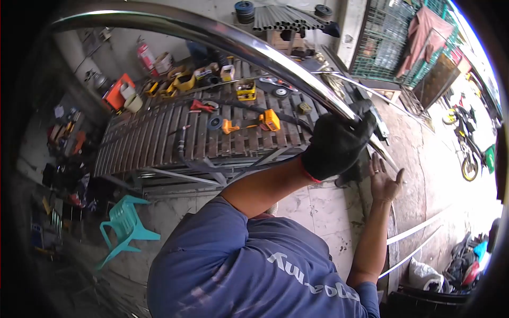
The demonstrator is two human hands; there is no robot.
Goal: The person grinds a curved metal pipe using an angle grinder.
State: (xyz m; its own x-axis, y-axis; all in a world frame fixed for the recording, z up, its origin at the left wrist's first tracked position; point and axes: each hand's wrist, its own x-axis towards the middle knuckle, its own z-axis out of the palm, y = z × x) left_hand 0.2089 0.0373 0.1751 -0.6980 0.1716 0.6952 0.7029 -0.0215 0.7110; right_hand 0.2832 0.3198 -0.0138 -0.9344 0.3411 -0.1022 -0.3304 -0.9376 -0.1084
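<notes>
A long polished metal tube [254,50] arcs across the top of the view, bent at its far left, and runs down to the right. My left hand [342,140], in a black glove with a red cuff edge, wraps its fingers around this tube. Beyond the glove, the lower stretch narrows toward my right hand [386,183]. That hand is bare, with a ring on one finger, and its fingers and thumb are spread close to the tube's lower end.
A slatted metal workbench [154,132] carries a yellow cordless drill [269,120], red-handled pliers [202,105] and yellow containers [246,90]. Stacked tubes [286,18] lie behind it. A turquoise plastic chair [126,225] stands at left, a bicycle [466,140] at far right.
</notes>
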